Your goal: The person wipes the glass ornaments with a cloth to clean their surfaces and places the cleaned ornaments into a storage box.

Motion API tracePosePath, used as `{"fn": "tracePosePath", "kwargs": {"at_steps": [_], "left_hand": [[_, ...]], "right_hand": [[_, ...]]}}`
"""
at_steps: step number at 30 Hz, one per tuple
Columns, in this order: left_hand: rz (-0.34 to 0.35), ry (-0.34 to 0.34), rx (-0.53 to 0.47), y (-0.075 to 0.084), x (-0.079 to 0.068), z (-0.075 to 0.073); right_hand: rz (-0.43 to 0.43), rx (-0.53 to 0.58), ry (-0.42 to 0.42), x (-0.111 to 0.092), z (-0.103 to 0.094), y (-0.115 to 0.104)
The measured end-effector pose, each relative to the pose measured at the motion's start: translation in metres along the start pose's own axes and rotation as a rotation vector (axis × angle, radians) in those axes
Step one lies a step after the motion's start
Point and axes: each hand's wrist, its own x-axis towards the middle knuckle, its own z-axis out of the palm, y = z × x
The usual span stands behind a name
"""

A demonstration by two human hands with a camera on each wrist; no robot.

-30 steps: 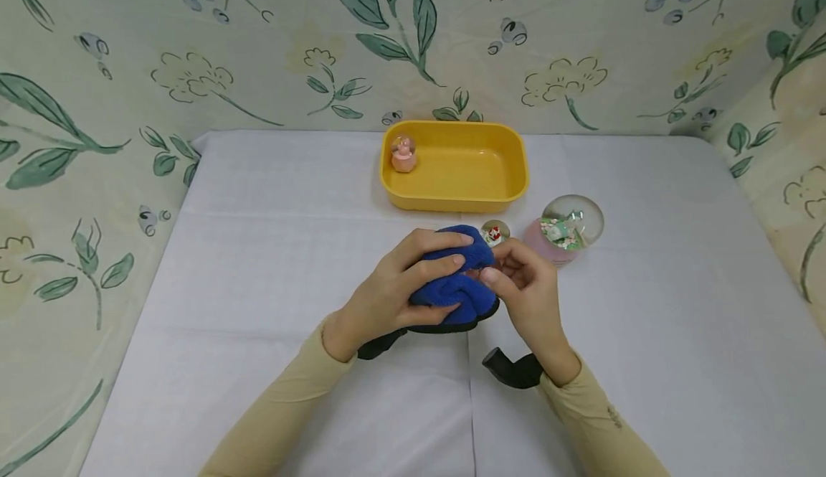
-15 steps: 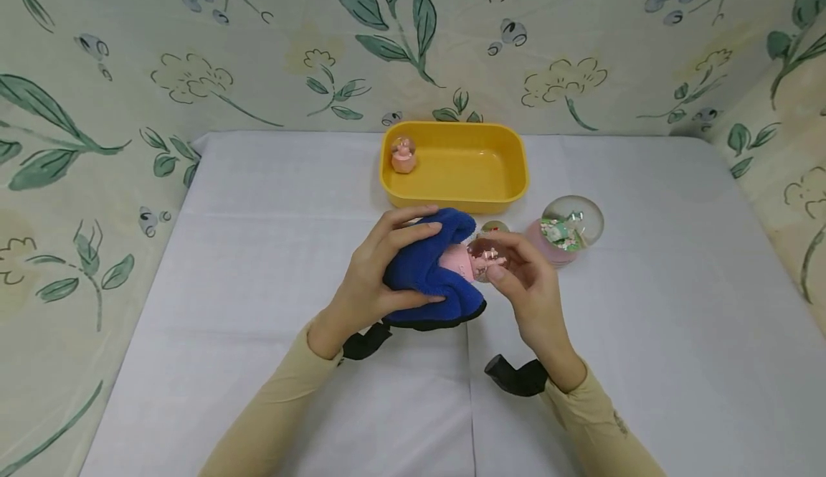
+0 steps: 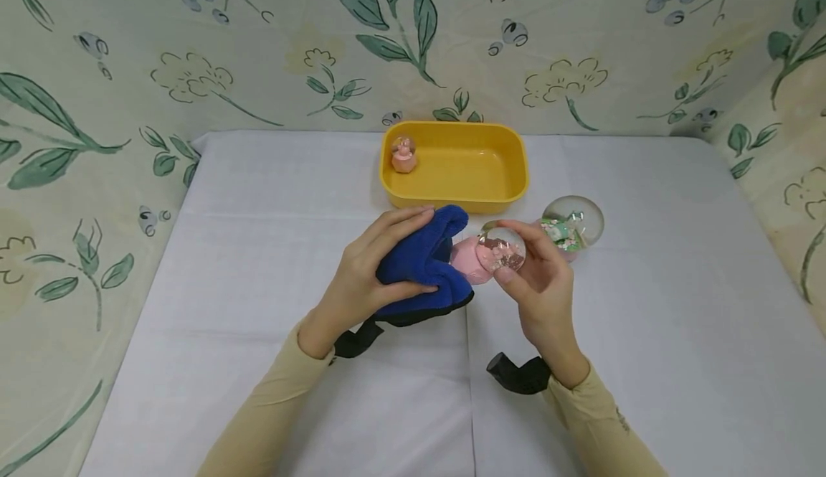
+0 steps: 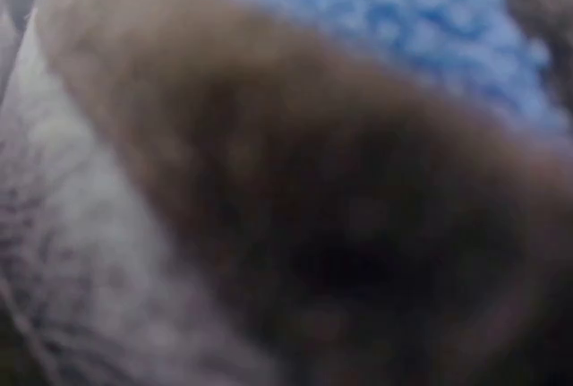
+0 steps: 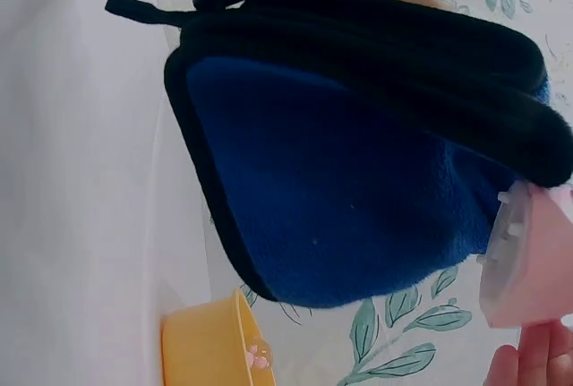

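A folded blue cloth [image 3: 413, 265] with black edging is held between the fingers and thumb of my left hand [image 3: 361, 265]. My right hand [image 3: 545, 283] grips a snow globe [image 3: 470, 260] by its clear dome; its pink base points left, close against the cloth's open fold. Seen from the right wrist, the cloth [image 5: 340, 189] hangs beside the pink base [image 5: 537, 265], whose underside has small pegs. The left wrist view is mostly a dark blur, with blue pile [image 4: 385, 10] at the top.
A yellow tray [image 3: 454, 201] stands behind the hands, with a small pink snow globe [image 3: 404, 158] in its left end. A larger snow globe [image 3: 574, 222] lies tilted at right, partly behind my right hand. Another small globe is almost hidden behind my right fingers.
The pink snow globe has come out of the cloth's folds, pulled rightward by my right hand. My left hand and the cloth have shifted left, away from it.
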Motion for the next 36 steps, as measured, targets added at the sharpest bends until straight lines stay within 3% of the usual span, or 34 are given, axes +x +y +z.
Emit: {"fn": "tracePosePath", "kwargs": {"at_steps": [10, 19, 31, 36], "left_hand": [[-0.032, 0.008, 0.061, -0.004, -0.005, -0.007], [-0.051, 0.004, 0.048, -0.005, -0.010, -0.009], [-0.061, -0.003, 0.037, -0.006, -0.013, -0.007], [-0.074, -0.009, 0.044, -0.006, -0.013, -0.007]], "right_hand": [[-0.015, -0.065, 0.058, 0.013, -0.010, 0.002], [0.019, -0.258, 0.081, 0.041, -0.016, 0.006], [0.013, -0.301, 0.091, 0.082, -0.018, 0.040], [0.077, -0.327, 0.107, 0.097, -0.017, 0.054]]}}
